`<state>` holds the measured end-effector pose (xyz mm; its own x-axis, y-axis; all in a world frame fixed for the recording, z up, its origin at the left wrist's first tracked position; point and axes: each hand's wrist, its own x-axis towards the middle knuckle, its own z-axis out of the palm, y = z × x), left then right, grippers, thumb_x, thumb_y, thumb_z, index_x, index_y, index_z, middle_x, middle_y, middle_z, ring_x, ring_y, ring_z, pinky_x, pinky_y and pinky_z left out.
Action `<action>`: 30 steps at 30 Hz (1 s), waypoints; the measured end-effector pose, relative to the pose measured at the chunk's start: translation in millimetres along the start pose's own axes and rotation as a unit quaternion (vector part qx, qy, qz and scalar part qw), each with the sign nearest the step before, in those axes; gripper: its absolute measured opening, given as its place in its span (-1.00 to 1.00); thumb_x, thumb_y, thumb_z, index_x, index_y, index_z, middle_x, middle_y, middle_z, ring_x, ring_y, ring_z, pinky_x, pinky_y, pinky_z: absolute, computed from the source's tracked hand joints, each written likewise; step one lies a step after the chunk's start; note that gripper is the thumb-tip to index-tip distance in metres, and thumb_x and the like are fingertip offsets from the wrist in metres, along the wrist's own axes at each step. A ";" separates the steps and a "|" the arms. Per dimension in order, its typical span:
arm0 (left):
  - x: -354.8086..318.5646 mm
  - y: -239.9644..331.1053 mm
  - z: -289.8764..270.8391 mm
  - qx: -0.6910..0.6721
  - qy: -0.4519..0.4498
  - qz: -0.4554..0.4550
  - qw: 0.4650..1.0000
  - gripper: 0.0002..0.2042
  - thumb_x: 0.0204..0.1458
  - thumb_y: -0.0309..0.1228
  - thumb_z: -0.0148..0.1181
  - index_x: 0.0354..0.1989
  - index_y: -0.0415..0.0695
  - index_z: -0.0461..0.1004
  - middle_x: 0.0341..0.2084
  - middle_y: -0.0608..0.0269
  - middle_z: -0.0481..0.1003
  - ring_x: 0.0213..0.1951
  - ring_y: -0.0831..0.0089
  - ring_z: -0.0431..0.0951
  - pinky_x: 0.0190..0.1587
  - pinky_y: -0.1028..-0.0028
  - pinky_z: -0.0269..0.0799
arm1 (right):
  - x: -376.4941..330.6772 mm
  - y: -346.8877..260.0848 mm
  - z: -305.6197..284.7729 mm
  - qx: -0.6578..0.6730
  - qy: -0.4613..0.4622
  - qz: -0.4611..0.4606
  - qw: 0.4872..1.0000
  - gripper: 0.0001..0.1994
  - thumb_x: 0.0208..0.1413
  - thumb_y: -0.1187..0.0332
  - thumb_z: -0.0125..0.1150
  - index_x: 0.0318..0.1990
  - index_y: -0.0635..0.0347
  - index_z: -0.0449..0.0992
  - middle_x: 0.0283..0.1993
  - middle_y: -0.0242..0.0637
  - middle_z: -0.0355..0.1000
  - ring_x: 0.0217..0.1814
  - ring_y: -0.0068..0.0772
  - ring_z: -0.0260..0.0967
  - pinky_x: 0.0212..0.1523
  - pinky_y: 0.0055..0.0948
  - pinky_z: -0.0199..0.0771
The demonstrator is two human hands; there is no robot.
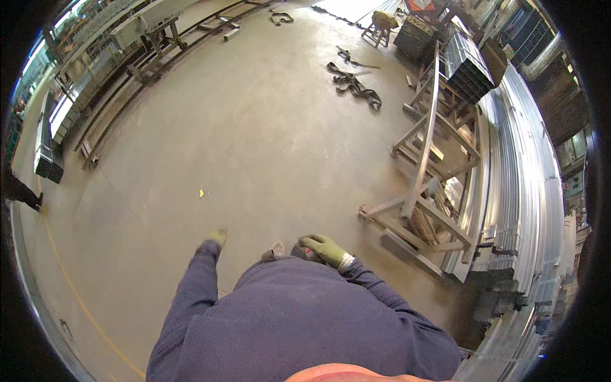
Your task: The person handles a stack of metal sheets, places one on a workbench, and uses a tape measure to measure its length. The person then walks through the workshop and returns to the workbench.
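My left hand [219, 237], in a yellow-green work glove, hangs low beside my dark blue sleeve. It is smeared and mostly hidden by the cuff, so its fingers do not show. In front of my waist, my right hand [326, 249] wears the same kind of glove with a pale cuff. Its fingers curl over a dark thing with a red patch [309, 254], whose kind I cannot make out. Between my hands, the tip of a light greyish thing [276, 249] pokes out past my clothing, perhaps a shoe.
A metal rack frame [423, 165] stands to the right. Beyond it lie long stacks of shiny metal profiles [519, 184] and bundled square tubes [470, 70]. Dark straps [353, 86] lie on the grey floor [210, 127]. Long rails [127, 89] run along the left, near a person's dark leg [22, 191].
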<state>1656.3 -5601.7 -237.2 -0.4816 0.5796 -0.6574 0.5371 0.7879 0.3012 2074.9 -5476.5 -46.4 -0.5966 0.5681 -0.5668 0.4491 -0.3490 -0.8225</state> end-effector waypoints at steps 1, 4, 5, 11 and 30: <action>35.3 49.1 -44.0 -0.050 0.101 0.100 0.989 -0.49 0.27 0.04 -0.06 0.12 -0.09 0.58 0.05 -0.17 0.56 0.18 -0.05 0.52 0.24 0.15 0.39 | 20.3 -13.0 -7.9 0.001 0.021 -0.023 0.999 -0.52 0.32 0.05 0.12 0.15 0.28 0.55 0.16 -0.10 0.52 0.19 -0.24 0.44 0.21 -0.34 0.40; 110.7 180.8 -166.8 -0.162 0.107 0.237 0.952 -0.63 0.28 -0.15 -0.05 0.11 0.00 0.57 -0.05 0.07 0.65 0.00 0.15 0.62 0.13 0.26 0.48 | 76.9 -44.6 -34.8 -0.064 0.039 -0.056 0.996 -0.53 0.32 0.04 0.14 0.14 0.28 0.57 0.14 -0.10 0.53 0.18 -0.26 0.45 0.22 -0.36 0.40; 126.3 215.6 -194.3 -0.257 0.103 0.281 0.919 -0.64 0.28 -0.19 -0.06 0.12 0.06 0.57 -0.02 0.12 0.64 0.07 0.11 0.61 0.15 0.27 0.47 | 96.9 -53.7 -45.7 -0.065 0.052 -0.024 0.996 -0.53 0.33 0.04 0.13 0.11 0.29 0.57 0.12 -0.11 0.54 0.15 -0.31 0.47 0.20 -0.37 0.41; 242.2 285.3 -249.4 -0.053 0.102 0.229 0.967 -0.64 0.28 -0.15 -0.08 0.12 0.12 0.55 0.02 0.12 0.61 0.16 0.15 0.54 0.26 0.21 0.38 | 250.9 -120.6 -142.4 -0.130 0.048 -0.027 0.990 -0.37 0.30 -0.14 0.14 0.14 0.35 0.55 0.01 -0.07 0.59 0.12 -0.24 0.49 0.16 -0.40 0.40; 571.2 343.4 -304.9 0.085 -0.145 0.124 0.978 -0.60 0.22 0.00 0.01 -0.29 -0.05 0.62 -0.31 0.11 0.61 -0.25 0.17 0.57 -0.14 0.18 0.44 | 613.8 -430.2 -391.1 0.030 0.031 0.071 0.997 -0.52 0.25 0.04 0.15 0.13 0.22 0.56 -0.07 -0.24 0.58 -0.11 -0.38 0.50 -0.03 -0.35 0.52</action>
<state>1354.5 -4936.7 -298.6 -0.1197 0.6454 -0.7544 0.7312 0.5713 0.3728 1775.6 -4686.2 -22.1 -0.4865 0.5551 -0.6747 0.4840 -0.4717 -0.7371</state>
